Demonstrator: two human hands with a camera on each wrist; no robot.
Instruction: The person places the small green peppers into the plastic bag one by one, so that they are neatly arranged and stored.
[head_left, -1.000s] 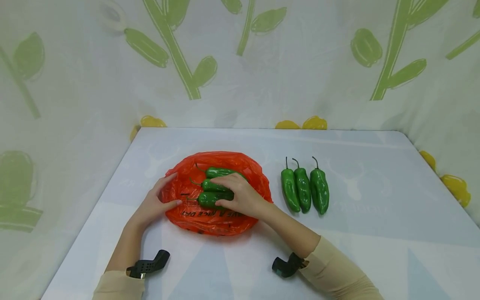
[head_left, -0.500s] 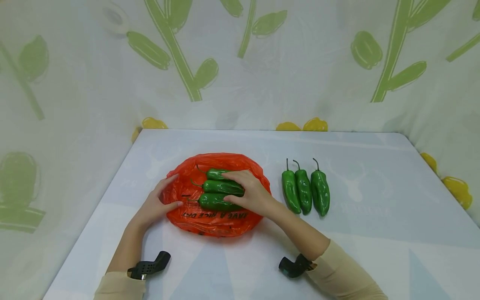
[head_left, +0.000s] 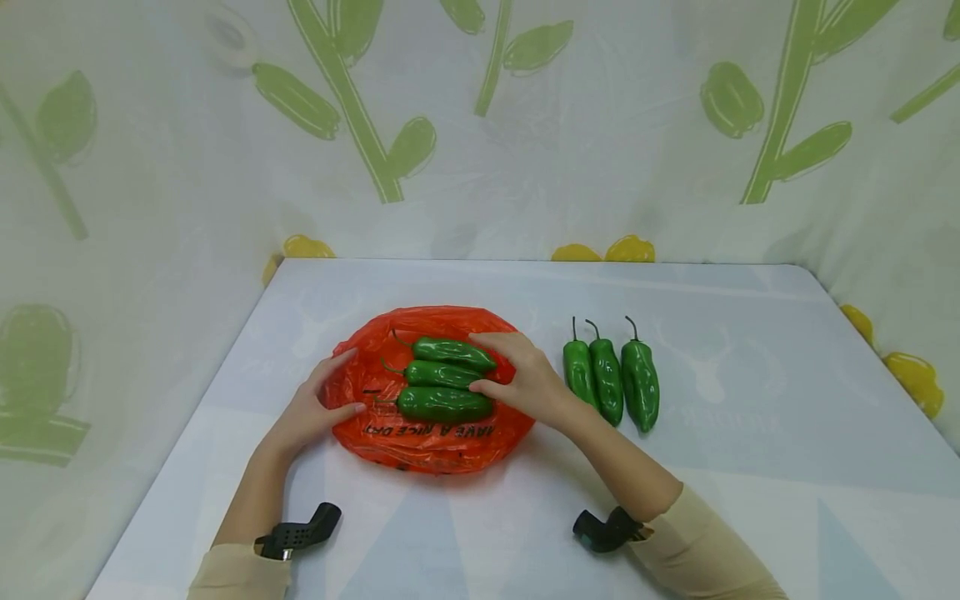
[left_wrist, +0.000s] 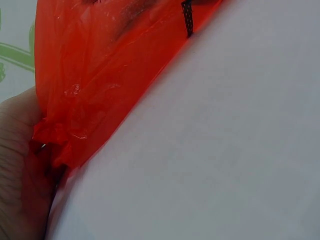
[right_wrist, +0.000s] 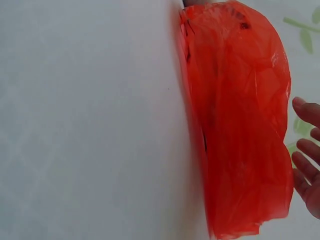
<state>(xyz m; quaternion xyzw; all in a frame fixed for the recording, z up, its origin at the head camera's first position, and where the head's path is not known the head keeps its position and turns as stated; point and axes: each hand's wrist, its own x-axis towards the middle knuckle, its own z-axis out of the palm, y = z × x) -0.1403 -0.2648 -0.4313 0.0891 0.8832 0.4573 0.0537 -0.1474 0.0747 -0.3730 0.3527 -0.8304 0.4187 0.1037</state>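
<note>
On my screen I count six peppers [head_left: 444, 405]: three in the one bag [head_left: 435, 456], three more at its three o'clock; one left hand [head_left: 306, 408], one right hand [head_left: 527, 383]; two sleeves [head_left: 240, 573], two wrist cameras [head_left: 300, 531], one table [head_left: 757, 392].

Beige sleeves [head_left: 701, 546], black wrist cameras [head_left: 606, 530], rounded barrels [head_left: 327, 518], small holes in left casing [head_left: 292, 534]

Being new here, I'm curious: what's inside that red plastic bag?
Three glossy, long green peppers lie side by side in the red plastic bag. Anything beneath them is covered; the right hand hides part of the bag.
</note>
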